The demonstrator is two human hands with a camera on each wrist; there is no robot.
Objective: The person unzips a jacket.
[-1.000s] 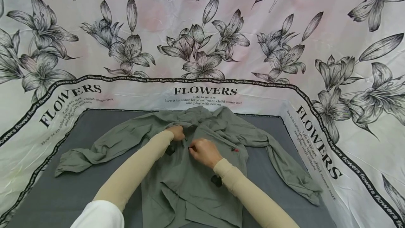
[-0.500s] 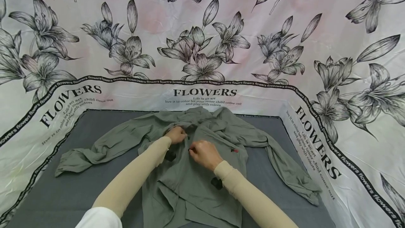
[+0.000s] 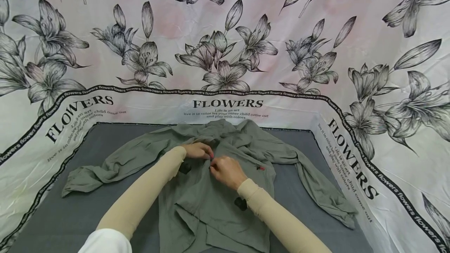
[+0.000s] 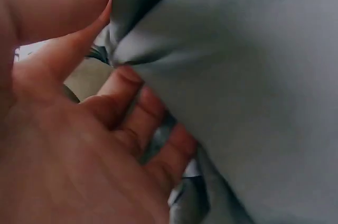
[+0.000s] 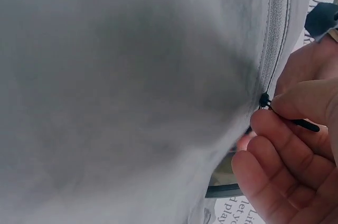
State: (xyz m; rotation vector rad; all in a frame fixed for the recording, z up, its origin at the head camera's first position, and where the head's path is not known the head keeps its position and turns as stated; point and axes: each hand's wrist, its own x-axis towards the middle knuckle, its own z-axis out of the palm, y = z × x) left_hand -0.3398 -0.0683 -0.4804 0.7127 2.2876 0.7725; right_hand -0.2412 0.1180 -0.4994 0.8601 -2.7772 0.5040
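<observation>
A grey-green zip jacket (image 3: pixel 228 206) lies spread out with its front facing up. My right hand (image 3: pixel 227 170) is at the middle of its front. In the right wrist view, thumb and forefinger pinch the black zipper pull (image 5: pixel 309 124), below a closed stretch of zipper (image 5: pixel 275 23). Just left of it, my left hand (image 3: pixel 198 150) pinches the jacket's front; in the left wrist view the fabric (image 4: pixel 253 86) is gathered between thumb and forefinger, the other fingers curled along its edge. The exact pinch spot is partly hidden by the thumb.
The jacket's sleeves (image 3: pixel 133 159) reach out to both sides across a dark grey mat (image 3: pixel 116 214). A red-tipped tag or pull (image 3: pixel 260 168) shows on the jacket's chest. Behind hangs a white cloth (image 3: pixel 168 22) printed with flowers and lettering.
My left hand has shifted right along the jacket's front, closer to my right hand, and its fingers now point toward it. The right hand stays almost in place on the zipper pull.
</observation>
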